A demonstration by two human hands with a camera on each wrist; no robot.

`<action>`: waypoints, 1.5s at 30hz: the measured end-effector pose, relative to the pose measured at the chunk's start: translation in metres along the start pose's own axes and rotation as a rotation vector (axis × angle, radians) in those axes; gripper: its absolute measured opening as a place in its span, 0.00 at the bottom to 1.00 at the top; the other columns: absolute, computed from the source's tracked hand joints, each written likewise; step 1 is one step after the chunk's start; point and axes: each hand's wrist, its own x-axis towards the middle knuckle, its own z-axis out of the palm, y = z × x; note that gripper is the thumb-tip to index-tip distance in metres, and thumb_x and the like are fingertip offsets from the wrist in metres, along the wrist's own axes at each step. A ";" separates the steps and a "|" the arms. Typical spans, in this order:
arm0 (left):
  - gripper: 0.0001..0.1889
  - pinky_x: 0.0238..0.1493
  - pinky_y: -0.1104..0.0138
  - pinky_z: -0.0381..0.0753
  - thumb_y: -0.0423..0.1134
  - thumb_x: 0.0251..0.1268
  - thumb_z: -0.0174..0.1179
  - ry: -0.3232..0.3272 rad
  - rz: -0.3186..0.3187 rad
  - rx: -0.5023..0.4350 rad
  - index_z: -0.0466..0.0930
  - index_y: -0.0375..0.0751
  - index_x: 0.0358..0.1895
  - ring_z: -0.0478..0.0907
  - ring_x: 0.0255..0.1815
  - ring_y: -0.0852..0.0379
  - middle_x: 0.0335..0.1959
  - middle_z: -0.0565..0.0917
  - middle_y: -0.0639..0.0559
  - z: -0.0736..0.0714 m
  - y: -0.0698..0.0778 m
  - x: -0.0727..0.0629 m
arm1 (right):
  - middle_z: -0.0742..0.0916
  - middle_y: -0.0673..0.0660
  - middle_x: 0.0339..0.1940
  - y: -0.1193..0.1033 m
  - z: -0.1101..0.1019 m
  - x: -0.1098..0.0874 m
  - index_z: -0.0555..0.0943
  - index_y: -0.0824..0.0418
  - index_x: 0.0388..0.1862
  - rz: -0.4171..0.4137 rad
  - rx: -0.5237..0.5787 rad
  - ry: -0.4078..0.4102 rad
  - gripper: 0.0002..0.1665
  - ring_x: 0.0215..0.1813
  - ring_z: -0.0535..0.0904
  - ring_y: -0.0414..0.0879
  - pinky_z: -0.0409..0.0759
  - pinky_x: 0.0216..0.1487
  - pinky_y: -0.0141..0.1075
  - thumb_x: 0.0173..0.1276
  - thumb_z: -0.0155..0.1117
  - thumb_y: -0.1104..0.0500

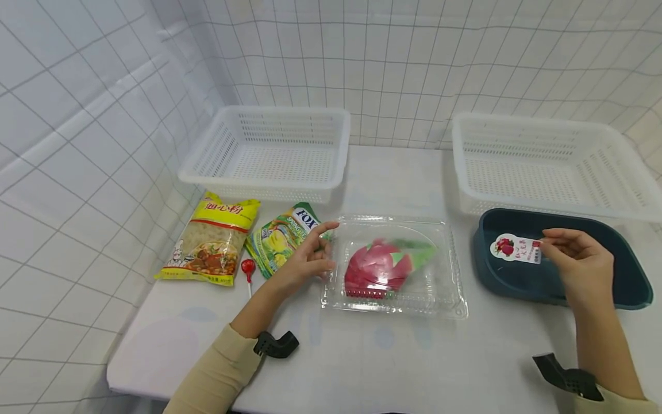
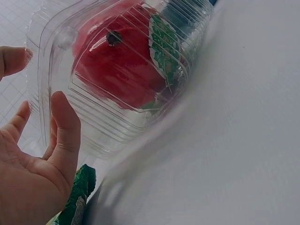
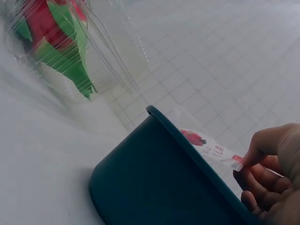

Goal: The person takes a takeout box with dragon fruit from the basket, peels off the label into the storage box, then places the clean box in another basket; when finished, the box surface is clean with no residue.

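Note:
A clear plastic clamshell box (image 1: 395, 307) holds a red and green dragon fruit (image 1: 374, 264). At the box's left edge is my left hand (image 1: 307, 259), its index finger reaching along the far corner and its thumb beside the near wall. In the left wrist view these fingers stand loosely spread at the rim. Between thumb and fingertips, my right hand (image 1: 584, 267) pinches the end of a white sticker label (image 1: 517, 248) with a dragon fruit picture and red print. The label hangs over a dark teal basin (image 1: 488, 279), close to its rim in the right wrist view.
Two white perforated baskets, a left one (image 1: 258, 187) and a right one (image 1: 548, 207), stand along the back. Left of the box lie a yellow food bag (image 1: 207, 244), a green FOX'S candy bag (image 1: 279, 236) and a red lollipop (image 1: 248, 267).

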 end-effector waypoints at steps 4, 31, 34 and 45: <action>0.41 0.28 0.74 0.75 0.35 0.57 0.63 -0.002 0.009 -0.005 0.52 0.41 0.74 0.65 0.28 0.62 0.38 0.62 0.44 0.000 0.000 0.001 | 0.83 0.40 0.33 0.002 -0.003 0.000 0.83 0.61 0.46 -0.067 -0.398 -0.037 0.10 0.35 0.75 0.34 0.73 0.35 0.16 0.66 0.64 0.67; 0.41 0.29 0.74 0.76 0.33 0.58 0.61 -0.019 0.015 -0.012 0.51 0.41 0.74 0.66 0.28 0.61 0.38 0.63 0.44 -0.001 -0.002 0.000 | 0.86 0.68 0.43 0.008 -0.015 -0.005 0.77 0.67 0.55 -0.154 -0.943 -0.281 0.19 0.41 0.82 0.49 0.72 0.36 0.38 0.69 0.64 0.59; 0.41 0.29 0.74 0.76 0.33 0.58 0.61 -0.016 0.012 -0.012 0.51 0.42 0.74 0.66 0.28 0.61 0.39 0.63 0.44 0.000 -0.001 0.000 | 0.85 0.70 0.45 0.009 -0.016 -0.005 0.76 0.68 0.57 -0.137 -0.954 -0.296 0.21 0.48 0.79 0.65 0.73 0.39 0.52 0.70 0.62 0.57; 0.39 0.28 0.74 0.75 0.32 0.59 0.57 -0.004 0.030 0.043 0.51 0.41 0.74 0.66 0.28 0.61 0.37 0.63 0.44 0.003 0.000 0.001 | 0.84 0.71 0.47 0.005 -0.017 -0.006 0.76 0.69 0.56 -0.135 -0.958 -0.256 0.22 0.47 0.78 0.64 0.70 0.35 0.40 0.72 0.60 0.54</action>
